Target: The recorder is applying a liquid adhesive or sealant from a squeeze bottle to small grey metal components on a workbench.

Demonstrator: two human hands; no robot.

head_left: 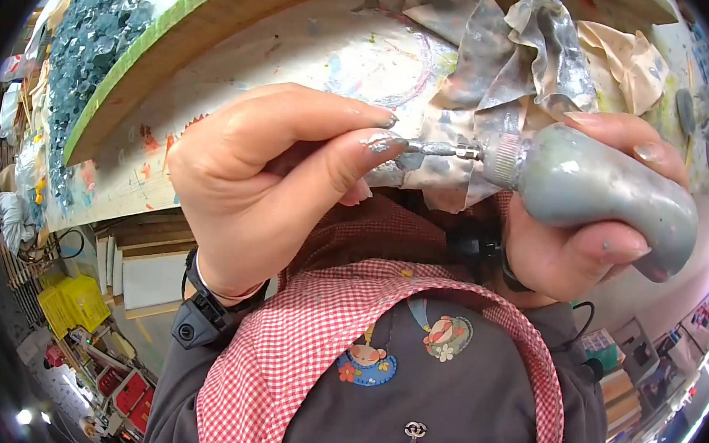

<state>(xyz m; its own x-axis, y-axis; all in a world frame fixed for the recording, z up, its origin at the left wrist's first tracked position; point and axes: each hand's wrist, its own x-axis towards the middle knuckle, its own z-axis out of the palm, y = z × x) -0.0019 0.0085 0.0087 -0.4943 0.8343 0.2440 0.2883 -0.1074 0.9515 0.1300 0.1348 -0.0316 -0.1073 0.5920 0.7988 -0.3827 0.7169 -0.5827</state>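
Observation:
A rounded grey squeeze bottle (610, 193) lies sideways in my right hand (563, 248), whose fingers wrap round its body. Its ribbed, cloudy cap (505, 160) faces left. From the cap a thin metal nozzle (468, 151) reaches toward my left hand (266, 172). That hand's thumb and index finger are closed in a pinch on the nozzle's grey-smeared tip (428, 147). Grey paint coats both of those fingertips. Just beyond the bottle are crumpled, grey-stained cloths (504, 57); whether the bottle touches them I cannot tell.
A paint-spotted table (301, 56) spreads out beyond my hands. Across its left side runs a curved wooden strip with a green edge (159, 44). Many small blue-grey pieces (93, 30) lie past that strip. Boards (151, 275) and a yellow crate (75, 305) stand lower left.

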